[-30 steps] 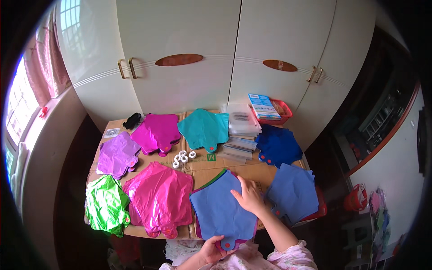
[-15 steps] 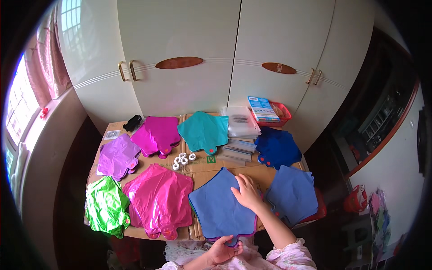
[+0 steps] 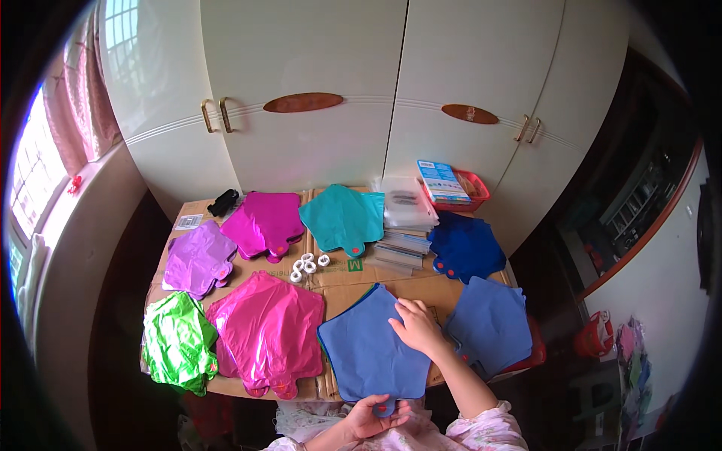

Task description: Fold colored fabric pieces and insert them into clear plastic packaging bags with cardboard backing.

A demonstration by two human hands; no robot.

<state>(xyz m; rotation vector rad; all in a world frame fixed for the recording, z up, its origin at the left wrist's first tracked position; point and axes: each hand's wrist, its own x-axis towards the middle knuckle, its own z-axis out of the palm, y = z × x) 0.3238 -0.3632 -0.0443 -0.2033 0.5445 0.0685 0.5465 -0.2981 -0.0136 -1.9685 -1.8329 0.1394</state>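
Blue foil balloon [image 3: 368, 349], flat: right hand [image 3: 416, 327] pressing open-palmed on top, left hand [image 3: 370, 416] pinching neck; step apparently smoothing.

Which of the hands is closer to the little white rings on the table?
Right. The right hand lies flat on the blue balloon, below and right of the white rings. The left hand pinches that balloon's tail at the table's near edge, farther away.
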